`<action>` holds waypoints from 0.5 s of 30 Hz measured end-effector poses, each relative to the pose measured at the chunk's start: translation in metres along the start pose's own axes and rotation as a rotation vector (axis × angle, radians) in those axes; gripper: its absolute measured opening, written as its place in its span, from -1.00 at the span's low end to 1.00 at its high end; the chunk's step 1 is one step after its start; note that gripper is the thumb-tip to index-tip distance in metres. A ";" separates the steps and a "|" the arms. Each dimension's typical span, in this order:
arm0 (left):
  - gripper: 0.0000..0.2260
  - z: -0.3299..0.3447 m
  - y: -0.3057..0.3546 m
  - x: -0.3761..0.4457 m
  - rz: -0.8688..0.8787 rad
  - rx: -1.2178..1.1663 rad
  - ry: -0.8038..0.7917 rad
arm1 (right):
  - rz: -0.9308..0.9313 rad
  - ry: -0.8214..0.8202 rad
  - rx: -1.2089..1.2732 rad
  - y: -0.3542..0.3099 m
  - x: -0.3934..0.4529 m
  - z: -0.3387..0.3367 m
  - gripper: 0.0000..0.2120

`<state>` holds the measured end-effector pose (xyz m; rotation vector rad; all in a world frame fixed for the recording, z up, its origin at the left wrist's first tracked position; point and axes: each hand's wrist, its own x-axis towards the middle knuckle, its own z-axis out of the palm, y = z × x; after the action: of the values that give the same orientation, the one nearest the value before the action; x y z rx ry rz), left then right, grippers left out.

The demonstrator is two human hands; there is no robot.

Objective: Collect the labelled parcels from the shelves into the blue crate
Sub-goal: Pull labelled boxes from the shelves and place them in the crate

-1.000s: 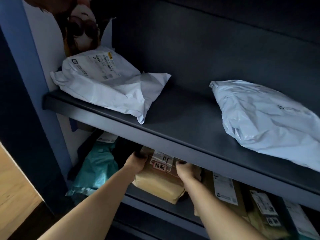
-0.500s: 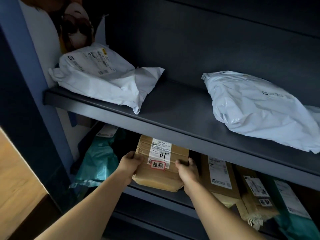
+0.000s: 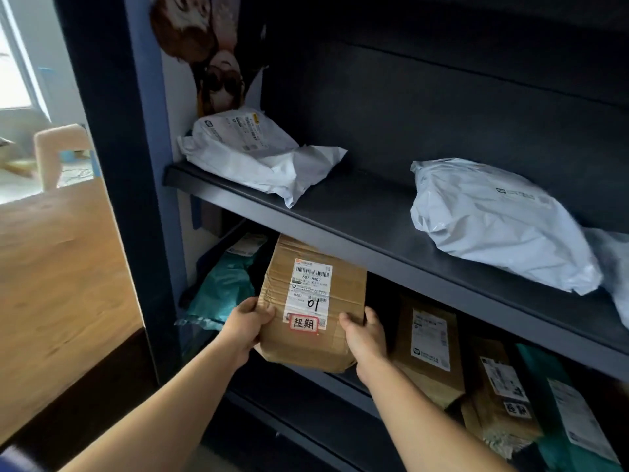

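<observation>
Parcel (image 3: 311,301), the brown one marked 01, sits in my two hands at the lip of the lower shelf (image 3: 343,381), my left hand (image 3: 247,323) and right hand (image 3: 364,338) curled round its near corners. Other labelled parcels lie on both shelves, and no blue crate shows, so I judge most of the collecting is left.

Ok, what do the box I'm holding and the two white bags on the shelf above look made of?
Box: brown corrugated cardboard by the look, matte, creased, taped over, with a paper label. White bags: probably thin plastic mailers, slightly glossy, crinkled and sagging softly.
</observation>
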<state>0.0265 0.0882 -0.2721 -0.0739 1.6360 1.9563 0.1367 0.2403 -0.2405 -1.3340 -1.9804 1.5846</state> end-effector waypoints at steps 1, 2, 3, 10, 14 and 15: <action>-0.76 -0.003 0.000 -0.009 0.008 -0.007 0.008 | -0.007 -0.019 -0.003 0.001 -0.005 0.000 -0.40; -0.76 -0.007 0.000 -0.019 0.013 -0.011 0.014 | -0.014 -0.039 -0.003 0.003 -0.010 0.000 -0.42; -0.77 -0.011 0.000 -0.028 0.016 -0.016 0.022 | -0.021 -0.061 0.001 0.005 -0.015 0.001 -0.44; -0.83 -0.051 0.001 -0.082 0.024 0.020 0.105 | -0.085 -0.203 0.042 0.008 -0.047 0.015 -0.43; -0.81 -0.075 -0.001 -0.106 0.003 0.024 0.151 | -0.102 -0.289 0.041 0.012 -0.062 0.030 -0.48; -0.81 -0.082 -0.003 -0.112 -0.006 0.030 0.160 | -0.105 -0.313 0.040 0.014 -0.065 0.033 -0.51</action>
<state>0.0944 -0.0305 -0.2502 -0.2290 1.7637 1.9643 0.1560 0.1684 -0.2443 -0.9976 -2.1397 1.8643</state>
